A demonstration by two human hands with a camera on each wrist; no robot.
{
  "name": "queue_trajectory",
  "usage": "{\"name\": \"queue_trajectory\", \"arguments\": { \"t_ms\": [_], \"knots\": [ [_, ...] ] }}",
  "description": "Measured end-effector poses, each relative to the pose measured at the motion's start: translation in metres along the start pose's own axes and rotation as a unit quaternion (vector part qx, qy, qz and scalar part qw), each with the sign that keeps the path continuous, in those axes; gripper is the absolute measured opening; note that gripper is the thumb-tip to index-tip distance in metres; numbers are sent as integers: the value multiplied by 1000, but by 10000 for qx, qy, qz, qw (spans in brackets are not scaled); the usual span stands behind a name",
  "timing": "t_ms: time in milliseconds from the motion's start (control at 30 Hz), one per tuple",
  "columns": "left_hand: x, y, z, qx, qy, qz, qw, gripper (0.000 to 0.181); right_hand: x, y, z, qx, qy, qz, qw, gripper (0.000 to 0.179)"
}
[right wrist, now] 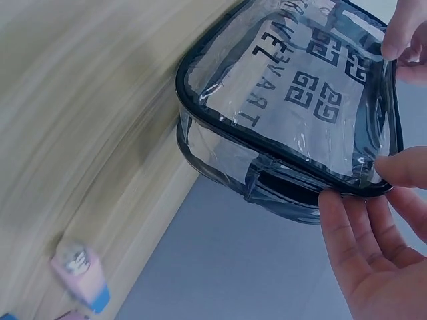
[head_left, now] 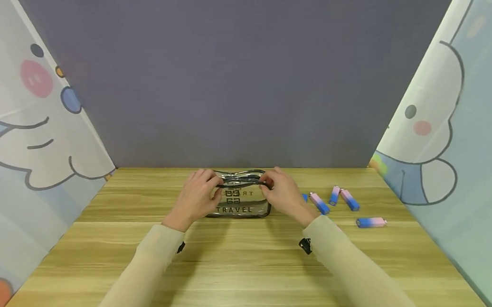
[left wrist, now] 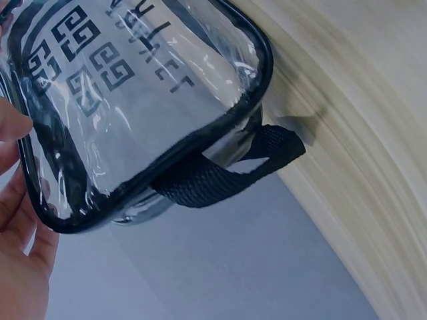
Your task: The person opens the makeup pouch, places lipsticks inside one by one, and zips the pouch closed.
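A clear travel pouch point(head_left: 242, 212) with black piping and printed lettering stands on the table in front of me. My left hand point(head_left: 198, 195) pinches its top rim on the left side. On the right, the thumb and fingers of my right hand point(head_left: 281, 194) grip the same rim. Between the hands the black-edged top gapes apart. In the left wrist view, a black woven strap point(left wrist: 200, 183) loops from the pouch's end. Through the clear front point(right wrist: 293, 100) in the right wrist view, the print on the back panel shows mirrored.
Several small pink-and-blue bars point(head_left: 349, 200) with metal ends lie on the wood-grain table point(head_left: 237, 272), right of the pouch; one is partly hidden by my right arm. A grey panel point(head_left: 242, 77) rises behind, and printed cloths point(head_left: 465, 140) flank both sides.
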State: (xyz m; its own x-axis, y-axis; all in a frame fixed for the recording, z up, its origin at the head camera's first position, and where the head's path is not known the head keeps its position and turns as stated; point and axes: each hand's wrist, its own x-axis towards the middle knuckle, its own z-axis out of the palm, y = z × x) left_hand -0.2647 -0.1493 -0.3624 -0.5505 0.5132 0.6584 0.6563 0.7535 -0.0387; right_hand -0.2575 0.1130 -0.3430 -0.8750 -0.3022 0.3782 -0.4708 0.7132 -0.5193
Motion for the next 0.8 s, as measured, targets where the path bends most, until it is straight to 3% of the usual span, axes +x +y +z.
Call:
{"name": "queue_trajectory", "arguments": {
  "t_ms": [367, 633, 800],
  "knots": [
    [4, 5, 3, -166, 21, 191, 9997, 12, -12, 13, -15, 16, 100, -40, 9999, 13],
    [2, 10, 1, -511, 154, 327, 9980, 14, -20, 20, -23, -5, 190, -181, 9997, 13],
    [3, 13, 0, -685, 67, 331, 9971, 12, -25, 24, -28, -12, 251, -247, 9994, 13]
  ]
}}
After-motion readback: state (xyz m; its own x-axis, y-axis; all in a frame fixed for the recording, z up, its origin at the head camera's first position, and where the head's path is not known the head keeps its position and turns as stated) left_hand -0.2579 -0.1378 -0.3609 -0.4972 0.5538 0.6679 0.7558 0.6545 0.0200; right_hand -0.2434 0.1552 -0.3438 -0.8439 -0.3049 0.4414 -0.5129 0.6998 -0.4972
